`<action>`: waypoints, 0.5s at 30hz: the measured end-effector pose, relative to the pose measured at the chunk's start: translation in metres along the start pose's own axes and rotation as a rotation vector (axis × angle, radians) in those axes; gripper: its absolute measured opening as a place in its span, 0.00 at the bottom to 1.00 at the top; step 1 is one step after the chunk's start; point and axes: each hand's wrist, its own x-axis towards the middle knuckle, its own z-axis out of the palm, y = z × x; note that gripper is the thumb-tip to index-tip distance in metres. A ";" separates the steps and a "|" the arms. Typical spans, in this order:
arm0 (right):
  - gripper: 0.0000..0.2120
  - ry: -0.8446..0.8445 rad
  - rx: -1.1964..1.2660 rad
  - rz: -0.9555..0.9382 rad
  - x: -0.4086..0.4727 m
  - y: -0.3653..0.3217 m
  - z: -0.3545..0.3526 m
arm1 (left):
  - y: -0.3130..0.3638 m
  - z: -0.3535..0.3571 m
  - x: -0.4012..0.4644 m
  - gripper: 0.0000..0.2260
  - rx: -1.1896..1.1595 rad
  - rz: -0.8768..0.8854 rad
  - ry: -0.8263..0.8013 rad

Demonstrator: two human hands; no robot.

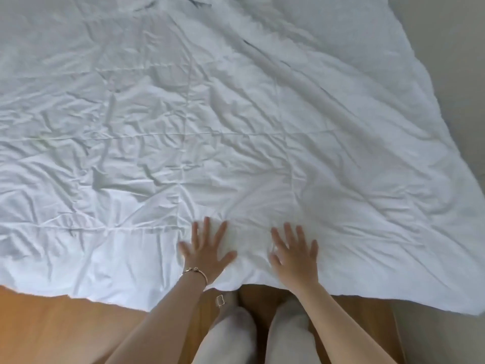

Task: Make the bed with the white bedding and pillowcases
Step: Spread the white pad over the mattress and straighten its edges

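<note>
We see a white, quilted fabric duvet (210, 114) lying spread flat and heavily creased, filling the view from nine o'clock to three o'clock, its near hem at six o'clock, its right edge running diagonally toward four o'clock.

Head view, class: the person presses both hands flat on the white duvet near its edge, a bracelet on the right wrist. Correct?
Not quite. The head view shows the bracelet on the left wrist. Both the left hand and right hand do lie flat, fingers spread, on the white duvet near its edge.
</note>
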 end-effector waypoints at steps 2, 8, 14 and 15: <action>0.32 0.010 -0.056 -0.112 -0.001 -0.050 0.008 | -0.050 0.005 -0.016 0.46 0.018 0.027 -0.062; 0.63 -0.032 -0.303 -0.553 0.003 -0.147 0.041 | -0.135 0.023 -0.055 0.57 0.452 0.118 -0.141; 0.28 -0.017 -0.390 -0.377 0.025 -0.149 0.012 | -0.163 0.027 -0.048 0.42 0.181 -0.015 0.058; 0.26 -0.037 -0.360 -0.362 0.024 -0.145 0.007 | -0.164 0.024 -0.047 0.40 0.092 0.006 0.045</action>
